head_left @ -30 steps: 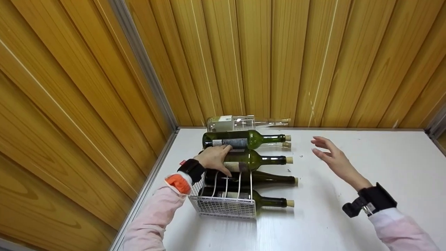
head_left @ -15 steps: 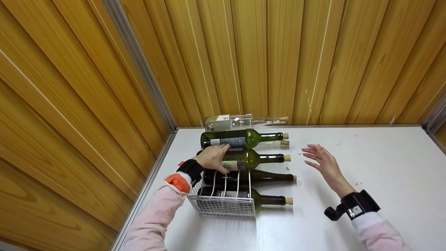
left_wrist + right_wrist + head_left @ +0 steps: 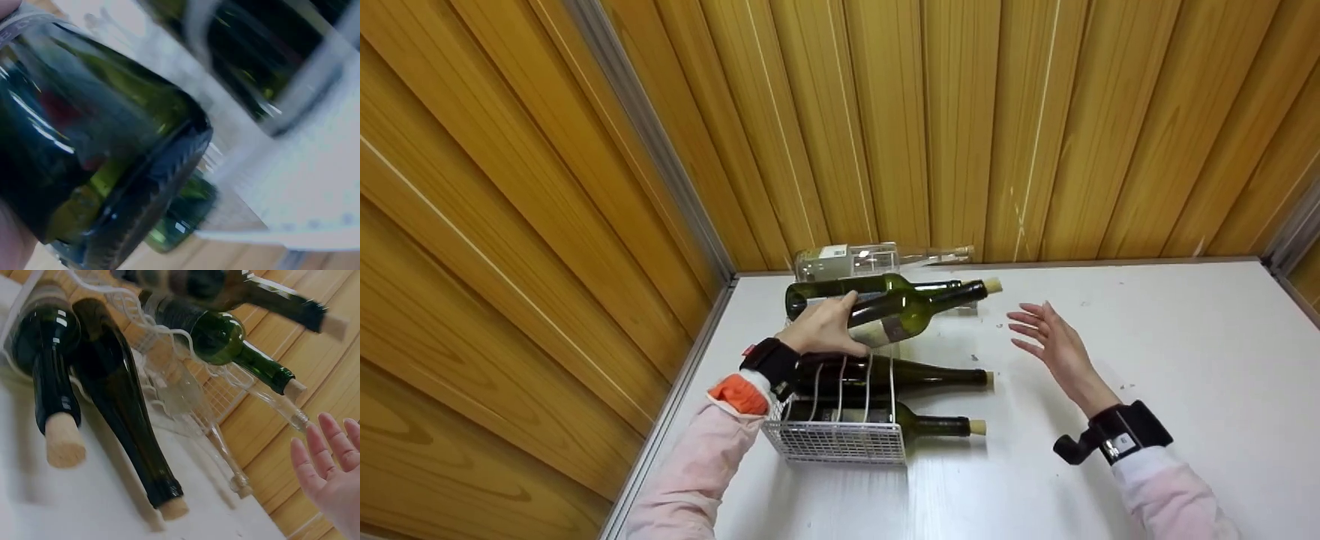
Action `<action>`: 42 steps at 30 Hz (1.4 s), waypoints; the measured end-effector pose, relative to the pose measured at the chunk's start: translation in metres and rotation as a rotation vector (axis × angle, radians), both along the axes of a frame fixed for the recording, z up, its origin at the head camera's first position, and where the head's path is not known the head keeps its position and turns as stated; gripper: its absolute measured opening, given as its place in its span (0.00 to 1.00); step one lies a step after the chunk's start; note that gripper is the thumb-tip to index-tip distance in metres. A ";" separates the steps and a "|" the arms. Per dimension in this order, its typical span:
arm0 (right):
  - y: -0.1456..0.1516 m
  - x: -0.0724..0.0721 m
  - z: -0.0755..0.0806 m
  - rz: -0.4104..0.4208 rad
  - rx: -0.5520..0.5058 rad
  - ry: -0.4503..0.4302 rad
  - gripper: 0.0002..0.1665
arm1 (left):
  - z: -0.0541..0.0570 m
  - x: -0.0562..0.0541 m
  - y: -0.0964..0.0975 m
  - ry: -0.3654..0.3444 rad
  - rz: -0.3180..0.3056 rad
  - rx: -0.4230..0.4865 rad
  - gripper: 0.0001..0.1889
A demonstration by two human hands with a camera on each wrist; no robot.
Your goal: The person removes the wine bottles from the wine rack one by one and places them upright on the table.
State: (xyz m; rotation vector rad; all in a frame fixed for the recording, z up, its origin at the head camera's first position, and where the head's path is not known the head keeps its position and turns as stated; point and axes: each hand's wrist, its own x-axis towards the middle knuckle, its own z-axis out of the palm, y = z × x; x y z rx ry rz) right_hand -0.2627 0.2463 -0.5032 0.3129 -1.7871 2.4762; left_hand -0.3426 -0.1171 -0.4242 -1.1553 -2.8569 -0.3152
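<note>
My left hand grips a green wine bottle around its body. This corked bottle hangs above a white wire wine rack, neck pointing right and tilted upward. Its base end fills much of the left wrist view, while in the right wrist view its neck crosses the top. To the right of the bottles, my right hand is held in the air with fingers extended, touching nothing. Lying in the rack are a slender dark bottle, a dark green bottle and another green bottle.
A clear bottle lies at the back of the rack, near the wooden wall. Lower in the rack, another clear bottle shows in the right wrist view. The white table extends to the right.
My left hand has lifted the green wine bottle out of its place in the rack, and its neck has swung upward. My right hand has moved slightly left, its fingers straighter.
</note>
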 end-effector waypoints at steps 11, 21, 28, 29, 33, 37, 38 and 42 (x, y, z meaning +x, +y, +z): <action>0.031 -0.013 0.051 -0.080 0.119 0.159 0.17 | 0.024 0.001 0.058 -0.095 0.093 0.324 0.36; 0.047 -0.028 0.111 -0.142 0.586 0.224 0.24 | 0.024 0.010 0.105 -0.160 0.095 0.608 0.35; 0.045 -0.033 0.155 -0.139 0.696 0.251 0.29 | 0.021 0.014 0.130 -0.171 0.090 0.732 0.34; 0.044 -0.034 0.160 -0.140 0.704 0.260 0.29 | 0.020 0.014 0.133 -0.178 0.089 0.753 0.34; 0.040 -0.036 0.171 -0.149 0.725 0.279 0.28 | 0.013 0.015 0.147 -0.215 0.096 0.826 0.31; 0.036 -0.037 0.174 -0.142 0.721 0.268 0.29 | 0.007 0.017 0.157 -0.218 0.131 0.849 0.31; 0.036 -0.037 0.174 -0.139 0.716 0.268 0.29 | 0.006 0.017 0.159 -0.223 0.139 0.860 0.31; 0.034 -0.038 0.173 -0.136 0.700 0.263 0.29 | 0.000 0.021 0.168 -0.269 0.159 0.930 0.31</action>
